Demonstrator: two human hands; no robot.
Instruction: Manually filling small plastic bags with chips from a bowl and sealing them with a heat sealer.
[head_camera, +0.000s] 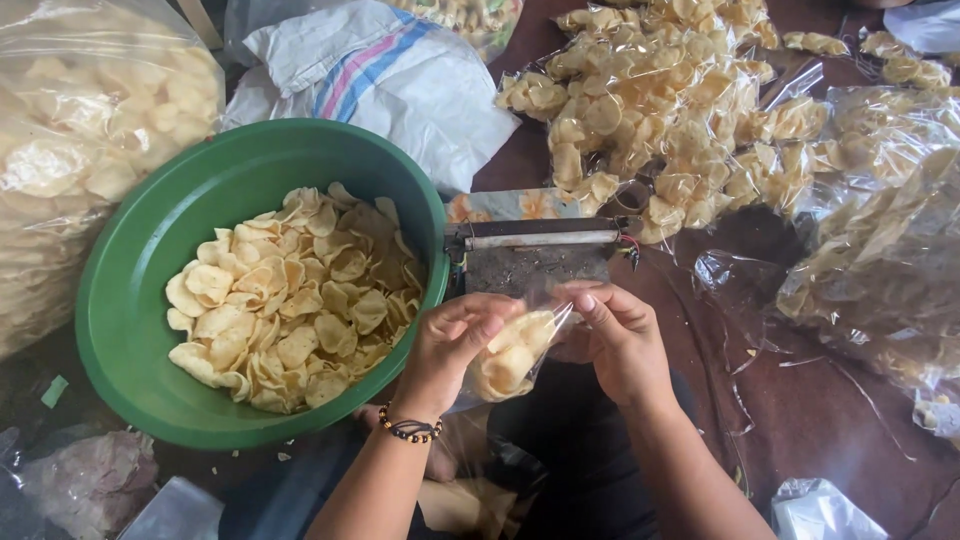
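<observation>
Both my hands hold one small clear plastic bag of pale yellow crackers (512, 352) just above my lap. My left hand (452, 345), with a beaded bracelet on the wrist, grips the bag's left side. My right hand (615, 335) pinches its top right edge. Directly beyond the bag sits a metal heat sealer (540, 240) with a long bar. To my left a big green basin (130, 300) holds a heap of loose crackers (290, 295).
Many filled small cracker bags (650, 110) are piled at the back right on the dark floor. A large clear sack of crackers (80, 140) stands at the left. A white woven sack (390, 75) lies behind the basin. Empty plastic bags (820, 505) lie near my right knee.
</observation>
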